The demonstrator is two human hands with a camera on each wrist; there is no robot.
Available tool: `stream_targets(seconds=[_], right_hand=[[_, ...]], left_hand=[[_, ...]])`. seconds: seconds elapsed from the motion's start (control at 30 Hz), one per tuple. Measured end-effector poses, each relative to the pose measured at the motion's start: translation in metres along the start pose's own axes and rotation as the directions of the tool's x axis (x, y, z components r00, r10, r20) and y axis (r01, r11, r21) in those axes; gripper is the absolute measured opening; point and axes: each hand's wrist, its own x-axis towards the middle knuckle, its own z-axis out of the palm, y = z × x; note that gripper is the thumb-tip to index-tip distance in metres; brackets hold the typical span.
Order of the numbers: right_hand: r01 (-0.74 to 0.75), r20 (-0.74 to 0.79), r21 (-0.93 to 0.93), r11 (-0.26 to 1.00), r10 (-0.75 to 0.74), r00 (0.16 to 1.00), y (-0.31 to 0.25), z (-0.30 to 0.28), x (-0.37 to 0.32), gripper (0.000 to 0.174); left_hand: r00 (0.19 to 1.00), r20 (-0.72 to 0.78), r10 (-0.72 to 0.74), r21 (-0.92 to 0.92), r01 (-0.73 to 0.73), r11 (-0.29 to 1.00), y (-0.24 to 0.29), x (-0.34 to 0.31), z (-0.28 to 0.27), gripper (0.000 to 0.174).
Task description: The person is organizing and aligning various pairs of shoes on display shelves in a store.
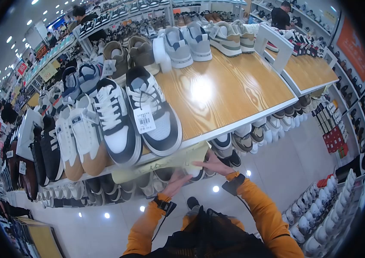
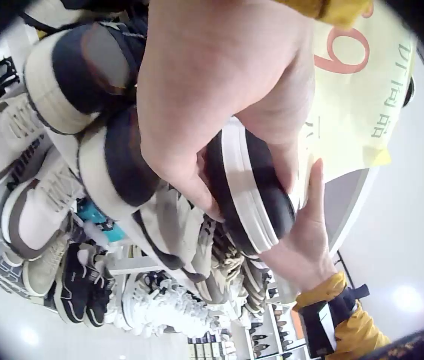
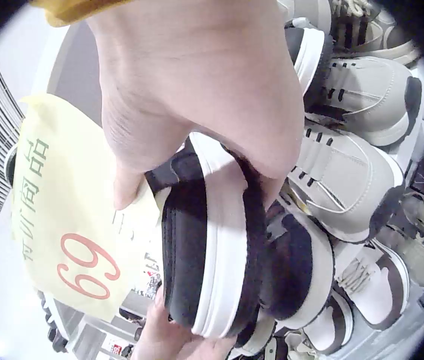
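Note:
Both hands are on a black sneaker with a thick white sole band (image 3: 219, 240), just under the front edge of the display top. My left hand (image 1: 177, 184) grips one end of it, thumb and fingers on opposite sides, as the left wrist view shows. The other end is held by my right hand (image 3: 197, 90), with the shoe between thumb and fingers. Beside the thumbs hangs a yellow paper price sign (image 3: 69, 217) with a red 69, overlapping part of the shoe in the head view. Dark-heeled shoes (image 2: 111, 161) stand close by the left hand.
A wooden display top (image 1: 230, 86) is above the hands, with large black-and-white sneakers (image 1: 159, 124) at its front edge. Shoe rows fill the lower shelf. A rack of white shoes (image 1: 320, 215) stands at right on the tiled floor (image 1: 272, 172). Other people are in the background.

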Motion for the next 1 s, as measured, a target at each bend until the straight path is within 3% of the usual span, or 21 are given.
stream_targets(seconds=[0.1,0.17,0.27,0.4,0.47,0.5,0.57,0.63,0.7,0.77,0.87,0.9,0.97,1.0], right_hand=[[-0.081,0.138,0.066,0.995,0.071,0.988,0.008,0.001,-0.022,0.096],[-0.149,0.232,0.072,0.986,0.129,0.964,0.023,-0.006,-0.039,0.09],[-0.153,0.253,0.26,0.954,0.086,0.964,0.068,-0.012,-0.063,0.089],[-0.246,0.286,0.45,0.858,0.123,0.95,0.112,-0.031,-0.095,0.093],[-0.214,0.145,0.47,0.856,0.164,0.976,0.115,-0.045,-0.114,0.096],[-0.218,0.162,0.462,0.86,0.16,0.974,0.111,-0.056,-0.121,0.096],[-0.206,0.053,0.303,0.93,0.2,0.978,0.103,-0.081,-0.133,0.094],[-0.12,0.066,0.251,0.96,0.107,0.992,0.108,-0.105,-0.147,0.089],[0.073,0.024,0.103,0.992,-0.076,0.997,0.103,-0.123,-0.169,0.081],[0.101,0.052,0.16,0.982,-0.111,0.992,0.089,-0.139,-0.189,0.074],[0.32,0.011,0.07,0.945,-0.322,0.947,0.061,-0.163,-0.202,0.068],[0.323,0.016,0.071,0.944,-0.325,0.946,0.051,-0.167,-0.204,0.068],[0.483,-0.027,-0.035,0.875,-0.484,0.875,0.027,-0.174,-0.208,0.069],[0.513,0.024,0.008,0.858,-0.513,0.858,0.013,-0.177,-0.211,0.075]], left_hand=[[1.0,-0.011,-0.016,0.141,0.018,0.99,-0.019,-0.032,-0.002,0.089],[0.998,-0.052,-0.039,0.141,0.045,0.989,-0.034,-0.051,0.0,0.091],[0.992,-0.046,-0.114,0.175,0.121,0.977,-0.072,-0.075,0.003,0.077],[0.983,-0.082,-0.162,0.203,0.175,0.963,-0.113,-0.098,0.036,0.071],[0.983,-0.098,-0.156,0.199,0.173,0.965,-0.135,-0.104,0.053,0.071],[0.983,-0.1,-0.151,0.201,0.169,0.965,-0.146,-0.105,0.063,0.072],[0.987,-0.088,-0.134,0.215,0.151,0.965,-0.167,-0.11,0.087,0.073],[0.99,-0.08,-0.112,0.236,0.128,0.963,-0.183,-0.108,0.115,0.073],[0.988,-0.079,-0.134,0.218,0.148,0.965,-0.177,-0.119,0.157,0.073],[0.977,-0.147,-0.157,0.216,0.186,0.958,-0.17,-0.125,0.19,0.073],[0.992,-0.124,-0.023,0.214,0.05,0.976,-0.171,-0.121,0.22,0.08],[0.992,-0.128,-0.019,0.214,0.047,0.976,-0.158,-0.123,0.233,0.08],[0.989,-0.136,0.065,0.187,-0.039,0.982,-0.132,-0.128,0.255,0.084],[0.983,-0.161,0.083,0.197,-0.05,0.979,-0.127,-0.129,0.257,0.086]])
